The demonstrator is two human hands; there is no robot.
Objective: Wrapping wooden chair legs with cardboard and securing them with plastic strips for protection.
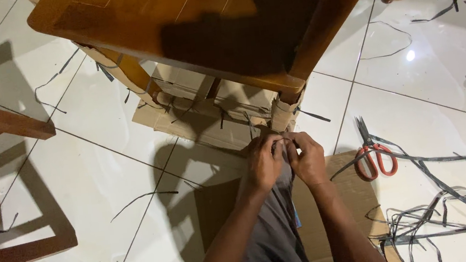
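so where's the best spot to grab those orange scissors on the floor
By the orange handle loops of the scissors, coming from above on the near side. They lie flat on the tile with the loops toward the person and the dark blades pointing away, a black strap crossing the handles. The right hand is nearest.

Both forearms reach forward and converge; the left hand and right hand meet, fingers curled and pinching together.
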